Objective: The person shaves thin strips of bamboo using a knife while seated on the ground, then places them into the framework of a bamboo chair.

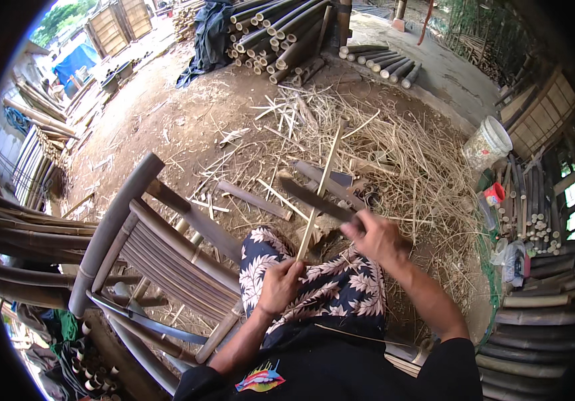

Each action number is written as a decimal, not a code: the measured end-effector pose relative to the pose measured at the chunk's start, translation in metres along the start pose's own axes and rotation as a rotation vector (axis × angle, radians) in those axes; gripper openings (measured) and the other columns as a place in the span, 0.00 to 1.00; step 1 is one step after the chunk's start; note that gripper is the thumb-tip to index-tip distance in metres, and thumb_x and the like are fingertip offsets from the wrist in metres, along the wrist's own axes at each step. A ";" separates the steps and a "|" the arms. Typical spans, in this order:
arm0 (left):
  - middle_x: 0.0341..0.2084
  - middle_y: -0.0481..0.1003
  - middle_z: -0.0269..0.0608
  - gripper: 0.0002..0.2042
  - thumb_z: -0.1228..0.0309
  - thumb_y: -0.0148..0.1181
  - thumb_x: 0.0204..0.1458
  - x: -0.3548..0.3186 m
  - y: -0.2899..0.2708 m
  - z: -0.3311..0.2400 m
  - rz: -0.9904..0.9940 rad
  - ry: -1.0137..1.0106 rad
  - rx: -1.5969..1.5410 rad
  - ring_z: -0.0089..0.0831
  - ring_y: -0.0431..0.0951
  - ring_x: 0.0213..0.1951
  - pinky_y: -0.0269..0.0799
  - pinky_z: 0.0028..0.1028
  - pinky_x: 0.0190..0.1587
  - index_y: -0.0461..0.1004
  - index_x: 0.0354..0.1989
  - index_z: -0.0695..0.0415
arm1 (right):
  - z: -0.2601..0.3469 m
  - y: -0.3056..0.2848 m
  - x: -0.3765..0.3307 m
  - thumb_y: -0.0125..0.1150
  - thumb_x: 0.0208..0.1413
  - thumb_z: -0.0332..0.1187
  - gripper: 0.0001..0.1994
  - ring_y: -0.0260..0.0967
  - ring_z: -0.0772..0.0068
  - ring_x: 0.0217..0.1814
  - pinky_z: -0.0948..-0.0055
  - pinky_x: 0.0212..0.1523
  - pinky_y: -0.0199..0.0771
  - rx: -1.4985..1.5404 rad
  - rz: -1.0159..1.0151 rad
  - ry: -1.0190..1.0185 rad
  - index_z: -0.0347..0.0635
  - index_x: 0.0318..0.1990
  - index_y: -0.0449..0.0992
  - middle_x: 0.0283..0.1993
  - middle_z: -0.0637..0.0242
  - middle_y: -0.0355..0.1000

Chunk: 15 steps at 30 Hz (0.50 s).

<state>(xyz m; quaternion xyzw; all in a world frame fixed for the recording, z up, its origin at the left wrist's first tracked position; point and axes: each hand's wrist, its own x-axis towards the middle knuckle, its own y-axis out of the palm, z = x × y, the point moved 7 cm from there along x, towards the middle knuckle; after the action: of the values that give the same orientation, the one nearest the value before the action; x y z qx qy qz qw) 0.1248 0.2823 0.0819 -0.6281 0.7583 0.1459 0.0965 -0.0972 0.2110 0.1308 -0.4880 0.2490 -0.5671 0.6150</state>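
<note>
While my left hand (279, 284) pinches the near end of the thin pale bamboo strip (321, 190) slanting far over my knee, right hand (375, 235) fists the dark long-bladed knife (314, 198). I judge the strip light, springy, splintery: hold low.

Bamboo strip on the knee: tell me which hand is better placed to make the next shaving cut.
Right, probably. The right hand grips the dark blade, which lies across the bamboo strip; the left hand pinches the strip's lower end.
</note>
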 end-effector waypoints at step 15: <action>0.16 0.65 0.28 0.15 0.63 0.51 0.63 -0.086 0.015 0.028 0.084 0.041 0.145 0.14 0.60 0.18 0.53 0.18 0.19 0.77 0.40 0.65 | -0.155 -0.031 0.020 0.32 0.58 0.71 0.32 0.47 0.84 0.13 0.76 0.12 0.45 -0.025 -0.032 0.645 0.51 0.28 0.66 0.15 0.81 0.53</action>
<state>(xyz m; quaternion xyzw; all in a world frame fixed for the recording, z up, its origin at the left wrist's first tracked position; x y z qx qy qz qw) 0.1261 0.3739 0.0858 -0.5899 0.7943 0.0817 0.1202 -0.2397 0.1471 0.1016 -0.2942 0.4304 -0.6990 0.4895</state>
